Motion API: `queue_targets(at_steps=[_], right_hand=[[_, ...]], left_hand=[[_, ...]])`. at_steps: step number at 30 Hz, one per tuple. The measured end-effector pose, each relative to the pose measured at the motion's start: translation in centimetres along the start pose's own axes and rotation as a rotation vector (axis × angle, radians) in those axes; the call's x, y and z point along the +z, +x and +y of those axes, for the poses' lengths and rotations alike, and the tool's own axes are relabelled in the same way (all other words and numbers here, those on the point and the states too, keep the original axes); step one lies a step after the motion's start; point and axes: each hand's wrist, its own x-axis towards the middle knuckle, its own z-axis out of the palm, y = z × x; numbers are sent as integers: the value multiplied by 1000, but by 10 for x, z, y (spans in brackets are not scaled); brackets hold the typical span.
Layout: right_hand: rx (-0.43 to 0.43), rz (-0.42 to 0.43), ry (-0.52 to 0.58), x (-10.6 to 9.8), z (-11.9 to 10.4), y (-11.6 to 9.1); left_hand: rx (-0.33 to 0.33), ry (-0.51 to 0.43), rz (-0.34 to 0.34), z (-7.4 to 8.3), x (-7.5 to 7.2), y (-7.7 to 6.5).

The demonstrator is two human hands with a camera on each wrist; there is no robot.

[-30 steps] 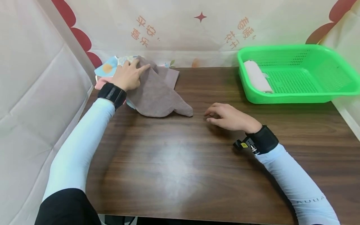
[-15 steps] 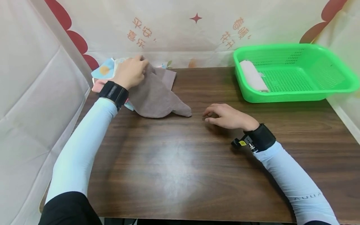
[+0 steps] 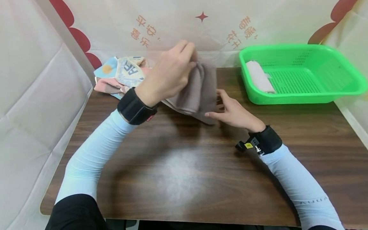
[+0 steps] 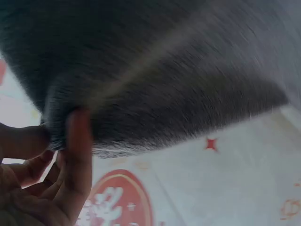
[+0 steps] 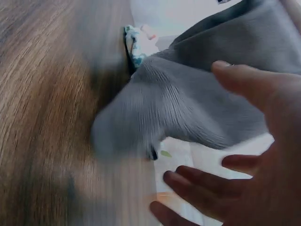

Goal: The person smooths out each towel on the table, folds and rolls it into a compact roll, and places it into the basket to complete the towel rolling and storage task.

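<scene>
A grey-brown towel (image 3: 201,92) hangs above the wooden table (image 3: 184,179), its upper part pinched by my left hand (image 3: 169,75). In the left wrist view, the thumb and fingertips of that hand grip a corner of the fuzzy towel (image 4: 164,99). My right hand (image 3: 238,111) is at the towel's right edge, thumb in front and fingers spread. From the right wrist, the fingers of this hand (image 5: 277,136) look extended around the blurred hanging towel (image 5: 188,99). Several patterned cloths (image 3: 130,70) lie heaped at the back left, partly behind my left hand.
At the back right stands a green plastic basket (image 3: 302,99) with perforated sides. A rolled pale cloth (image 3: 260,76) lies along its left inner side. A white printed curtain (image 3: 178,25) borders the table behind, and a pale padded panel (image 3: 34,105) flanks the left.
My left hand has lifted the grey towel off the heap and carried it right, uncovering the patterned cloths. My right hand's fingers have opened up beside the towel.
</scene>
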Motion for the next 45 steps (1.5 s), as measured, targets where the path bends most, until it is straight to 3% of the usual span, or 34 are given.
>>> queue_targets(at_steps=[5, 10, 12, 14, 16, 20, 23, 25, 28, 32, 37, 41, 45], right_hand=[[-16, 82, -33, -18, 0, -5], [79, -19, -127, -52, 1, -16], [122, -66, -202, -62, 2, -22], [145, -87, -307, -66, 0, -26], [125, -80, -430, -63, -5, -30], [-31, -32, -569, -42, -26, -36], [-99, -124, -588, -22, -36, -41], [-69, -211, -599, -11, -36, -43], [3, -288, -648, -3, -28, -46], [19, -255, -709, 1, -13, -57], [-14, -214, -700, -9, 3, -74], [21, -251, -678, -29, 10, -86], [67, -290, -670, -50, 21, -105]], left_hand=[[-2, -54, -13, 7, 16, -13], [-25, -11, -51, -10, 52, -38], [-37, 28, -106, -18, 65, -48], [-48, 59, -204, -27, 75, -57], [-66, 79, -321, -39, 83, -66], [-82, 77, -486, -66, 100, -77], [-65, 68, -523, -78, 112, -77], [-49, 87, -523, -79, 116, -76], [-4, 153, -476, -71, 116, -78], [22, 225, -460, -55, 108, -89], [37, 253, -484, -40, 92, -111], [22, 217, -516, -37, 76, -128], [-3, 102, -566, -35, 62, -145]])
